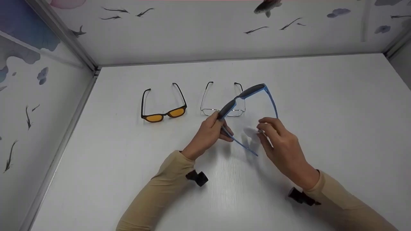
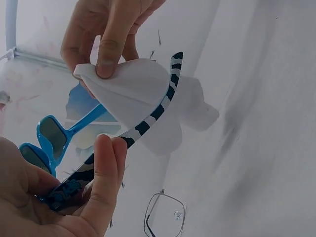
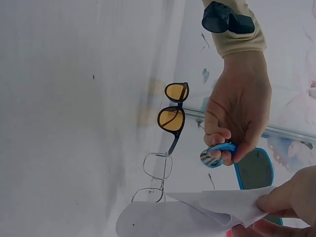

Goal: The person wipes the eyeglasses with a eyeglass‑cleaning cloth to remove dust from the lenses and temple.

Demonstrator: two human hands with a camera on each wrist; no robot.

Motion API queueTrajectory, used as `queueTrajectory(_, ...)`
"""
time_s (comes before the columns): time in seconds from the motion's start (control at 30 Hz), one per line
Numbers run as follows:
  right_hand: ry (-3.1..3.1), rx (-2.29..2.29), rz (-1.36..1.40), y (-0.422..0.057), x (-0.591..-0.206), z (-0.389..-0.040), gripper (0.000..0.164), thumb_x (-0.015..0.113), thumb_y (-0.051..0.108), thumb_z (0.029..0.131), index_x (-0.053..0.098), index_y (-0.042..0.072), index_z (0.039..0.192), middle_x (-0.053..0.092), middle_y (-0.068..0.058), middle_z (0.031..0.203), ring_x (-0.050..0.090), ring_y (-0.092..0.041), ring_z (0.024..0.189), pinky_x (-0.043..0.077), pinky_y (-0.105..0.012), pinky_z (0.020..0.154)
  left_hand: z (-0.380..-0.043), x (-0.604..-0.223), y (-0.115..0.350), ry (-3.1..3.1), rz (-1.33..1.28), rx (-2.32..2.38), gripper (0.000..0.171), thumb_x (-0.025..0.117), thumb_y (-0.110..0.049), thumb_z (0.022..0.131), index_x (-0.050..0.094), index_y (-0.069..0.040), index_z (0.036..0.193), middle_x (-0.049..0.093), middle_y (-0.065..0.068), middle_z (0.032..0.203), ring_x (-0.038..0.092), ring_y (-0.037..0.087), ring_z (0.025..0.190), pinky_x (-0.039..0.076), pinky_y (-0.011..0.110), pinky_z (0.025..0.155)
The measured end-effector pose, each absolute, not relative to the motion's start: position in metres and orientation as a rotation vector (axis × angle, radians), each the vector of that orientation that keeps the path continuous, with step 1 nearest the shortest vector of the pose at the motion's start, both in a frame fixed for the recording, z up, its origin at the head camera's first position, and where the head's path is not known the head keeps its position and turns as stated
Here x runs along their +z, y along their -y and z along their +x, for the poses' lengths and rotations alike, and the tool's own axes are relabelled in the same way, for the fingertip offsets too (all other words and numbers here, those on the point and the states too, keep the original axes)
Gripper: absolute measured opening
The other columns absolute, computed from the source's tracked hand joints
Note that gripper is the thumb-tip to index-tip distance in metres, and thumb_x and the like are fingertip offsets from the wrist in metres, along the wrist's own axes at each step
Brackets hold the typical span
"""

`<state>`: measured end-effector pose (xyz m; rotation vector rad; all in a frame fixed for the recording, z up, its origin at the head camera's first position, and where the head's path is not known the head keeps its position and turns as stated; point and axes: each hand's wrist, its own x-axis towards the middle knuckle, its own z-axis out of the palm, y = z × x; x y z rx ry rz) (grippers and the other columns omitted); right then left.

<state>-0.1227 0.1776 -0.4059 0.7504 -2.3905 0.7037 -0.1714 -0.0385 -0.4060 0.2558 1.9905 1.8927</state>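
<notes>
My left hand point(image 1: 205, 138) grips a pair of blue-framed sunglasses point(image 1: 252, 92) near one hinge, holding them tilted above the table with both temples unfolded. In the left wrist view a temple point(image 2: 172, 88) shows a dark and white striped pattern, and fingers of the left hand point(image 2: 106, 182) lie along it. Thumb and fingers of my right hand point(image 1: 287, 150) pinch a thin white cloth point(image 2: 131, 91). The cloth hangs folded between the two temples, right beside the striped one. In the right wrist view the cloth point(image 3: 168, 217) overlaps part of a dark lens point(image 3: 256, 170).
Black-framed glasses with orange lenses point(image 1: 154, 118) lie unfolded at the left on the white table point(image 1: 96, 166). Thin metal-framed clear glasses point(image 1: 210, 111) lie behind the left hand, partly covered by the sunglasses. Printed panels point(image 1: 192, 35) border the table at the back and left.
</notes>
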Motion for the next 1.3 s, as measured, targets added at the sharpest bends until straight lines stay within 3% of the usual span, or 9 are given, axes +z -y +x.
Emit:
queueTrajectory(0.3,2.445,0.517,0.672,-0.173,-0.398,-0.143,0.022,0.072,-0.002,0.084,0.065,0.002,0.105,0.066,-0.018,0.098,0.069,-0.034,0.076,0.057,-0.041,0.064,-0.168,-0.407,0.034,-1.888,0.168,1.846,0.021,0.028,-0.007,0.104,0.046,0.001,0.097,0.066,0.016,0.081,0.068,0.023,0.071,0.057,0.036,0.07)
queueTrajectory(0.53,2.52,0.517,0.593,-0.167,-0.387,-0.146,0.022,0.071,0.002,0.086,0.066,0.004,0.107,0.068,-0.018,0.101,0.069,-0.036,0.083,0.056,-0.046,0.066,-0.167,-0.404,0.028,-1.767,0.128,1.857,0.022,0.03,-0.007,0.104,0.047,0.005,0.098,0.067,0.017,0.082,0.069,0.024,0.071,0.057,0.036,0.072)
queueTrajectory(1.0,2.089,0.48,0.775,-0.153,-0.404,-0.162,0.016,0.071,-0.001,0.085,0.065,0.001,0.099,0.067,-0.017,0.089,0.064,-0.032,0.073,0.05,-0.045,0.066,-0.16,-0.406,0.017,-1.528,0.066,1.84,0.03,0.032,-0.01,0.098,0.053,0.002,0.079,0.067,0.018,0.07,0.068,0.023,0.063,0.056,0.04,0.071)
queueTrajectory(1.13,1.995,0.464,0.853,-0.155,-0.413,-0.167,0.007,0.065,0.002,0.091,0.066,0.002,0.098,0.063,-0.017,0.09,0.058,-0.031,0.071,0.047,-0.044,0.063,-0.157,-0.404,0.017,-1.537,0.136,1.755,0.036,0.03,-0.015,0.1,0.056,0.008,0.092,0.068,0.018,0.072,0.067,0.021,0.06,0.057,0.037,0.067)
queueTrajectory(1.3,2.022,0.55,0.965,-0.16,-0.415,-0.17,0.011,0.062,0.01,0.095,0.068,0.004,0.102,0.062,-0.015,0.091,0.056,-0.03,0.074,0.045,-0.042,0.062,-0.155,-0.404,0.02,-1.511,0.166,1.707,0.044,0.029,-0.016,0.1,0.047,0.02,0.116,0.069,0.018,0.074,0.066,0.018,0.057,0.056,0.033,0.063)
